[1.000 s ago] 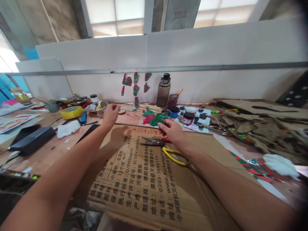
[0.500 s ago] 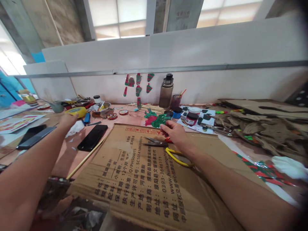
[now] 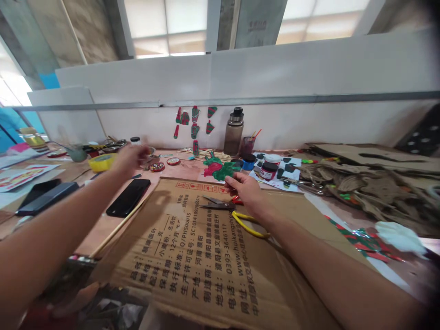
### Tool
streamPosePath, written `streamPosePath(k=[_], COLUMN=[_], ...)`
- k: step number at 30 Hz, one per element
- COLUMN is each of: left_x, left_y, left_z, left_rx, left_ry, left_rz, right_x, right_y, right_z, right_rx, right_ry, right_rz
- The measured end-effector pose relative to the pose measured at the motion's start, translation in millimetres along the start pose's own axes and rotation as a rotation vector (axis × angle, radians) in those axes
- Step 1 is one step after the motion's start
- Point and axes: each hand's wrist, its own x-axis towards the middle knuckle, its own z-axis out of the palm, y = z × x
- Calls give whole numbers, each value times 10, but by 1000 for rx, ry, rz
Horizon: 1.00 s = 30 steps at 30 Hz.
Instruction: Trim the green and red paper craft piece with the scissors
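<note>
My right hand (image 3: 246,189) is closed, thumb and fingers pinching the edge of a green and red painted cutout (image 3: 222,171) above the far edge of a cardboard sheet (image 3: 185,256). Under that hand, scissors (image 3: 220,206) with red and yellow handles lie on the cardboard, blades apart and pointing left. My left hand (image 3: 132,158) is over the back left of the table, near a small bowl that it partly hides. Motion smears its fingers, so I cannot make out what they hold, if anything. A roll of yellow tape (image 3: 102,162) lies left of it.
A black phone (image 3: 129,197) and a wooden stick (image 3: 118,229) lie left of the cardboard. Behind stand a bottle (image 3: 233,133) and paint jars (image 3: 268,170). Brown cutouts (image 3: 364,178) are heaped at right. Small painted pieces (image 3: 195,131) hang on the white wall.
My left hand has moved away from the yellow tape, rightward and back toward the small bowl. My right hand still pinches the cutout. The view has shifted slightly.
</note>
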Motion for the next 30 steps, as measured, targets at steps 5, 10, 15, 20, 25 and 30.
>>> streamPosePath(k=[5,10,15,20,25,30], left_x=[-828,-1019,-907,-821,-743,-650], left_y=[-511,-701,-795,-880,-862,-725], left_z=[1251,1762,1770,1685,1648,1523], left_rx=[-297,-539,-635,-619,-633,-678], left_ry=[-417,-477,-343,-238,-177,-144], left_rz=[-229,-245,-210,-239,-254,-259], right_x=[-13,11,37,-2,-103,-117], right_y=[-38,-11,-154,-397,-500,-411], right_z=[-6,31,-89,-453,-548,-483], right_rx=[129,101,-155,-1053,-1300,-1230], right_ry=[9,-18,-88,-503,-753,-750], right_rz=[24,17,7,-138,-141,-140])
